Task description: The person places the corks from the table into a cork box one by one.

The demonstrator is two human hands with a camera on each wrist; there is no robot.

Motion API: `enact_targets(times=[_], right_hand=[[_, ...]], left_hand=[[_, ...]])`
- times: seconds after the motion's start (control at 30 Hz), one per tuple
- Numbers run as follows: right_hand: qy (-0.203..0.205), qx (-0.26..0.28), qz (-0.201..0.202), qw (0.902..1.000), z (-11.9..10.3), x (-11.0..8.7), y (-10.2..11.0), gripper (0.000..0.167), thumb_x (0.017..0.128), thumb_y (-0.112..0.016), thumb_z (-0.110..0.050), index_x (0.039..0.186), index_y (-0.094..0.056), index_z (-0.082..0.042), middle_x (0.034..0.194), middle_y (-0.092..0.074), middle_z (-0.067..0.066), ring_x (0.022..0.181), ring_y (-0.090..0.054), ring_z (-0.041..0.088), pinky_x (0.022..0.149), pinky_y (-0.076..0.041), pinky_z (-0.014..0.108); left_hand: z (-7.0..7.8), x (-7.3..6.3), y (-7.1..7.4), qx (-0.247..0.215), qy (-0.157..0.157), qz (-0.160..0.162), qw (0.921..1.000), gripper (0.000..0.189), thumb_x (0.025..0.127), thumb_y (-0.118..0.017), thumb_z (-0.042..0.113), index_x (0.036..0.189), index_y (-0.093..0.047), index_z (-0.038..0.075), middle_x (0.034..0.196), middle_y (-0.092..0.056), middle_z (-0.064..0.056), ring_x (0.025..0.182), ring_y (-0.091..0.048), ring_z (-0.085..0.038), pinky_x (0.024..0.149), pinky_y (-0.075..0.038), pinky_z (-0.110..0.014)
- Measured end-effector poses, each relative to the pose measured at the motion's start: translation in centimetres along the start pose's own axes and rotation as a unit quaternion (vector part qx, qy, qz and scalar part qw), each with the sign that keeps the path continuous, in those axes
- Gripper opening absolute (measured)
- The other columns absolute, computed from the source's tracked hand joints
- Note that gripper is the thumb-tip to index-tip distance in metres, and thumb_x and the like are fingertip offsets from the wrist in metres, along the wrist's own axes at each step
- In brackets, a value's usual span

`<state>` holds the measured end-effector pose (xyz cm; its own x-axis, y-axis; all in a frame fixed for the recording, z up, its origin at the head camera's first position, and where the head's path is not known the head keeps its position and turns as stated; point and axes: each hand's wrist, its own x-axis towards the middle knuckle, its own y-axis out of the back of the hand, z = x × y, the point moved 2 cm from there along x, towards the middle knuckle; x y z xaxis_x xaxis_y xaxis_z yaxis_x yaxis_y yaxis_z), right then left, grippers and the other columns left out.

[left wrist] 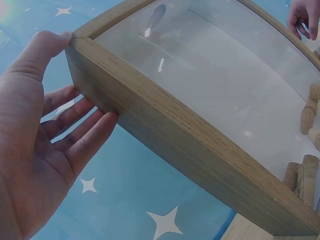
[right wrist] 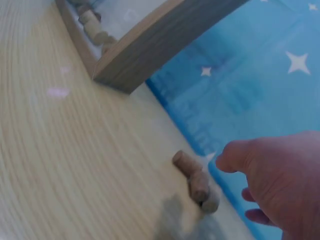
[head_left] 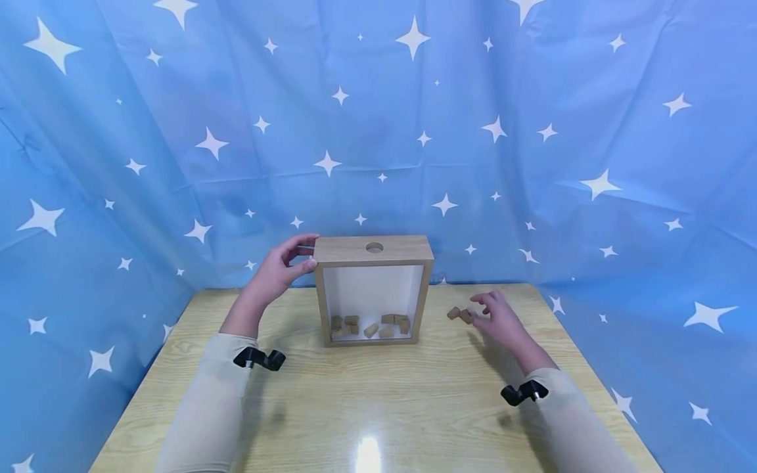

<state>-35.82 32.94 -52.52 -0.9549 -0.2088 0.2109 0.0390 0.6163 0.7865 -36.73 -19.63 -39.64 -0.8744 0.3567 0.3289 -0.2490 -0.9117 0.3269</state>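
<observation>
A wooden shadow box [head_left: 374, 249] with a clear front and a round hole in its top stands upright on the table. My left hand [head_left: 275, 276] holds its upper left corner. In the left wrist view the thumb is at the front edge and the fingertips [left wrist: 107, 120] are against the far edge of the side. Several wine corks [left wrist: 307, 120] lie along the bottom inside the box. To the right of the box, three loose corks [right wrist: 197, 182] lie close together on the table. My right hand [head_left: 499, 320] hovers beside them, fingers loosely bent and nothing in its grasp.
The pale wooden table [head_left: 367, 387] ends behind the box, where a blue curtain [head_left: 378, 164] with white stars hangs. Its right edge runs close past my right forearm. Each wrist carries a black mount [head_left: 259, 359] over the sleeve.
</observation>
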Motion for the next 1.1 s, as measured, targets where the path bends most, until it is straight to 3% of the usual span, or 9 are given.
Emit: enact_targets(times=[0.23, 0.53, 0.87, 1.1], right_hand=[[-0.029, -0.012, -0.019, 0.9993, 1.4, -0.1, -0.9, 0.054, 0.106, -0.071, -0.005, 0.157, -0.053, 0.003, 0.142, -0.047, 0.031, 0.115, -0.063, 0.044, 0.093, -0.058, 0.059], [0.001, -0.054, -0.019, 0.9984, 3.1, 0.3, -2.1, 0.062, 0.103, -0.070, -0.002, 0.161, -0.048, 0.003, 0.130, -0.053, 0.031, 0.104, -0.063, 0.038, 0.090, -0.056, 0.059], [0.011, -0.019, -0.025, 0.9994, 3.7, 0.5, -2.2, 0.061, 0.103, -0.071, 0.000, 0.161, -0.050, 0.002, 0.123, -0.053, 0.027, 0.102, -0.061, 0.037, 0.091, -0.054, 0.059], [0.010, -0.018, -0.044, 0.9988, 3.5, 0.5, -1.9, 0.053, 0.104, -0.072, 0.000, 0.154, -0.055, 0.006, 0.121, -0.058, 0.025, 0.103, -0.063, 0.035, 0.088, -0.055, 0.054]], left_hand=[[0.1, 0.0, 0.0, -0.002, -0.002, -0.001, 1.0000, 0.060, 0.111, -0.070, 0.020, 0.166, -0.049, 0.010, 0.158, -0.053, -0.016, 0.144, -0.054, -0.035, 0.107, -0.057, -0.035], [0.2, 0.0, -0.1, 0.003, 0.000, -0.001, 1.0000, 0.058, 0.112, -0.070, 0.021, 0.166, -0.050, 0.014, 0.158, -0.054, -0.013, 0.143, -0.055, -0.033, 0.107, -0.057, -0.036], [0.3, 0.0, -0.1, 0.004, 0.002, 0.003, 1.0000, 0.059, 0.111, -0.072, 0.023, 0.166, -0.050, 0.014, 0.158, -0.054, -0.013, 0.143, -0.055, -0.033, 0.110, -0.056, -0.046], [0.2, 0.0, -0.1, 0.003, 0.001, 0.001, 1.0000, 0.060, 0.111, -0.072, 0.024, 0.166, -0.050, 0.014, 0.158, -0.054, -0.013, 0.144, -0.055, -0.034, 0.110, -0.056, -0.046]])
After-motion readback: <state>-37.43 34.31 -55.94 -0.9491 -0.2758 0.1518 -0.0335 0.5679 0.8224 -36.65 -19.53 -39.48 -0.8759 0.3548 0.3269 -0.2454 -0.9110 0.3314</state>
